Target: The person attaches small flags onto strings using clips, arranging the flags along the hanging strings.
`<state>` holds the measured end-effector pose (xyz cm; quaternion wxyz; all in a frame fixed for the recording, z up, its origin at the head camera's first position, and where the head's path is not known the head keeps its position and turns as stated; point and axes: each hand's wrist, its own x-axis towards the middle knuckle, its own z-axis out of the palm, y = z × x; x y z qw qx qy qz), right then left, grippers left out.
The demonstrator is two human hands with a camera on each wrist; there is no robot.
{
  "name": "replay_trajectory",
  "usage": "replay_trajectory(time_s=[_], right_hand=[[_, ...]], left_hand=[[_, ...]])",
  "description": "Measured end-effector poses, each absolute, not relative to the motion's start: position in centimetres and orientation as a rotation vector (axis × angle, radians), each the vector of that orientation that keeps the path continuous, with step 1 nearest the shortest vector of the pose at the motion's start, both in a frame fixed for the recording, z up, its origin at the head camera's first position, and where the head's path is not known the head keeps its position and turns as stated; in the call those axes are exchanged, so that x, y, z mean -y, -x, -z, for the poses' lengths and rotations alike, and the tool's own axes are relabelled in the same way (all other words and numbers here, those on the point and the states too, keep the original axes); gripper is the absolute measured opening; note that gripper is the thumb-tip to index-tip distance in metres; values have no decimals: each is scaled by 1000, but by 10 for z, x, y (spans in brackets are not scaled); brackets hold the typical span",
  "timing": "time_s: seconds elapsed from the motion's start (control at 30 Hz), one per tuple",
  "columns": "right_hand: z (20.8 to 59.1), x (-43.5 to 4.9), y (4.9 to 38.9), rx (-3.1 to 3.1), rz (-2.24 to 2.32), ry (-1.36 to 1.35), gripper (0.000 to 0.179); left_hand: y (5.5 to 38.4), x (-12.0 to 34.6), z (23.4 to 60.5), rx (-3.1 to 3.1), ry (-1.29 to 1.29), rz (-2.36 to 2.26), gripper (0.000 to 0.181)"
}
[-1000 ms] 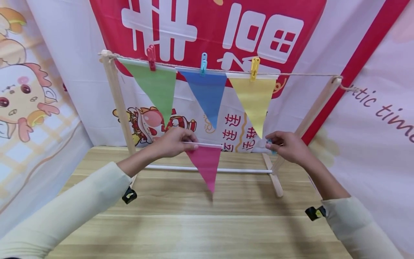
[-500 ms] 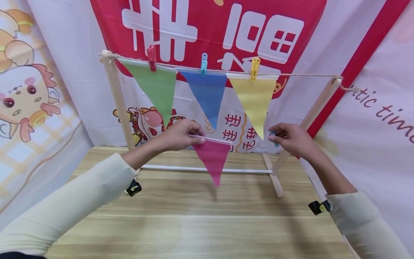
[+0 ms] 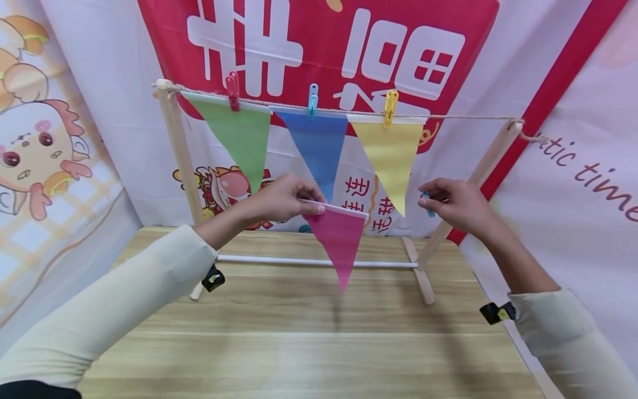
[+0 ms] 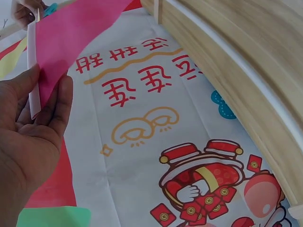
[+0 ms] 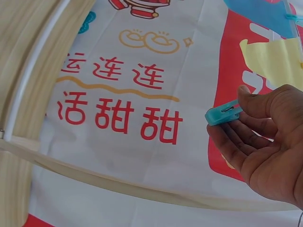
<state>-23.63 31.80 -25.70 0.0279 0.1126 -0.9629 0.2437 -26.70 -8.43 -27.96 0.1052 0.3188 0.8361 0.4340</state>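
My left hand (image 3: 289, 198) pinches the white top edge of a pink triangular pennant (image 3: 339, 235) near its left end; the point hangs down over the table. In the left wrist view the pennant's white edge (image 4: 32, 71) lies between thumb and fingers. To the right, my right hand (image 3: 461, 205) pinches a light-blue clothespin (image 5: 223, 112) between thumb and fingers. Above both hands runs a twine line (image 3: 468, 117). Green (image 3: 239, 130), blue (image 3: 319, 144) and yellow (image 3: 391, 149) pennants hang from it, held by red (image 3: 232, 91), light-blue (image 3: 312, 101) and yellow (image 3: 390, 108) clothespins.
The twine is tied between two wooden posts (image 3: 179, 149), whose feet (image 3: 422, 277) stand on the wooden table (image 3: 299, 343). A white rod (image 3: 279, 260) joins the posts low down. Printed cloth (image 3: 124, 111) hangs behind and at both sides.
My left hand has moved right and up with the pink pennant. The right hand has risen slightly and shifted right, still holding the clothespin. The hung pennants have stayed on the line.
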Motion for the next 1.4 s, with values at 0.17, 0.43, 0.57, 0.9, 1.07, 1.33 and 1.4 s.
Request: replay_trajectory(time_s=[0.17, 0.43, 0.57, 0.9, 1.07, 1.33, 1.4], right_hand=[[251, -319, 236, 2957, -757, -331, 52], [244, -319, 236, 2939, -756, -313, 58], [240, -318, 236, 2931, -753, -300, 57], [229, -319, 234, 2875, -752, -303, 59], [222, -317, 233, 2857, -781, -305, 58], [210, -318, 233, 2797, -765, -300, 58], [207, -318, 233, 2780, -760, -299, 58]], left_hand=[[266, 77, 271, -2432, -942, -1275, 17], [265, 62, 256, -2374, -1019, -1317, 18], [265, 57, 249, -2374, -1040, -1327, 20], [268, 44, 240, -2424, -1036, -1362, 22], [268, 38, 237, -2420, -1022, -1414, 21], [269, 26, 234, -2349, -1032, -1519, 18], [269, 22, 233, -2310, -1043, -1549, 18]])
